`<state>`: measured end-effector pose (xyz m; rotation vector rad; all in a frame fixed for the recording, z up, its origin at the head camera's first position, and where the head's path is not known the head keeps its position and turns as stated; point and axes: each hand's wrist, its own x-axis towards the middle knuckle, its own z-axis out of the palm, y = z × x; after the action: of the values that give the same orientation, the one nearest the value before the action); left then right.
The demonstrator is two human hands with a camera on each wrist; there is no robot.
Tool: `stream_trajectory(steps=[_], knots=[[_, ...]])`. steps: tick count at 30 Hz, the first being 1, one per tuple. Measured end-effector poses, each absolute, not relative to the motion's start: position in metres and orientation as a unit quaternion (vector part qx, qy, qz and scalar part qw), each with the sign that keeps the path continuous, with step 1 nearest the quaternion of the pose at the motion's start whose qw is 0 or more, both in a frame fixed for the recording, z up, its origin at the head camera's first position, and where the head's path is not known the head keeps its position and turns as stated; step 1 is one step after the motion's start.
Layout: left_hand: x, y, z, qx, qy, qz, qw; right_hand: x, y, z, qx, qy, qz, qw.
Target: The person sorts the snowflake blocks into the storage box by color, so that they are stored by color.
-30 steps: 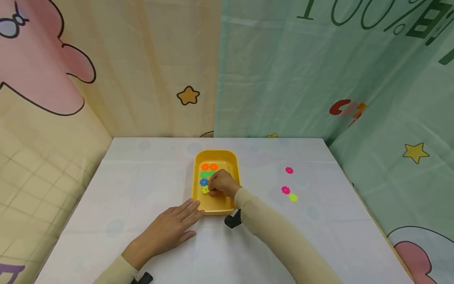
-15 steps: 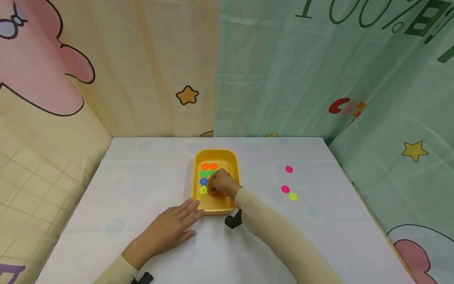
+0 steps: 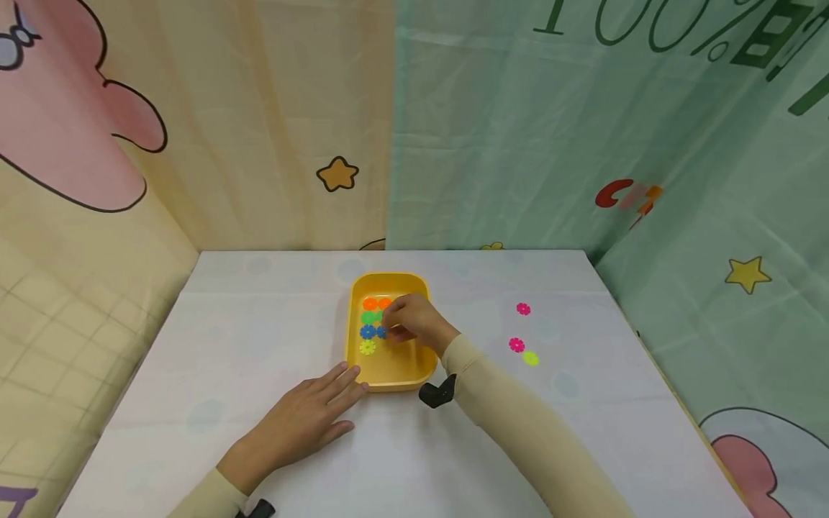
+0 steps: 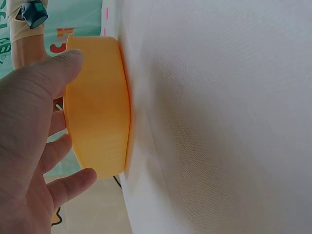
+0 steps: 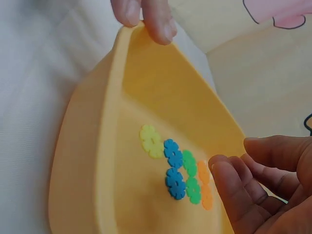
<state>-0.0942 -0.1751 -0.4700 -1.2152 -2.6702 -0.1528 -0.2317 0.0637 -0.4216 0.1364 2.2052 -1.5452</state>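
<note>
A yellow tray (image 3: pixel 391 370) stands on the white table, with small notched flower-shaped plastic discs lying flat inside. My left hand (image 3: pixel 311 414) rests its fingertips at the tray's near left corner, fingers spread and fairly straight. My right hand (image 3: pixel 417 320) hovers over the tray's right half, overlapping some discs in the head view. In the right wrist view its thumb and loosely bent fingers stand apart with nothing between them. Paired across the tray are two orange discs (image 5: pixel 206 195), two green discs (image 5: pixel 193 190) and two blue discs (image 5: pixel 175 184). A yellow disc (image 3: pixel 368 347) lies nearest me.
On the table right of the tray lie two pink discs (image 3: pixel 523 309) and a yellow-green disc (image 3: pixel 531 358). Printed curtains (image 3: pixel 492 144) hang behind and beside the table (image 3: pixel 194 324).
The yellow disc has slid slightly left, in line under the left blue disc. My right hand has then lifted off it, up and right, uncovering a second blue disc. My left hand stays put.
</note>
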Motion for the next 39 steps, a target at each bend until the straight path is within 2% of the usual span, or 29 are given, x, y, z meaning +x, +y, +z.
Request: stream_trajectory(steps=[14, 25, 39], knots=[[-0.094, -0.175, -0.467, -0.402, -0.910, -0.048, 0.088, -0.236, 0.119, -0.391, 0.089, 0.798, -0.573, 0.164], [-0.094, -0.176, -0.468, -0.405, -0.910, -0.050, 0.077, -0.223, 0.197, -0.400, 0.128, 0.795, -0.587, 0.078], [-0.096, -0.175, -0.467, -0.404, -0.912, -0.040, 0.060, -0.192, 0.296, -0.423, 0.190, 0.809, -0.554, 0.047]])
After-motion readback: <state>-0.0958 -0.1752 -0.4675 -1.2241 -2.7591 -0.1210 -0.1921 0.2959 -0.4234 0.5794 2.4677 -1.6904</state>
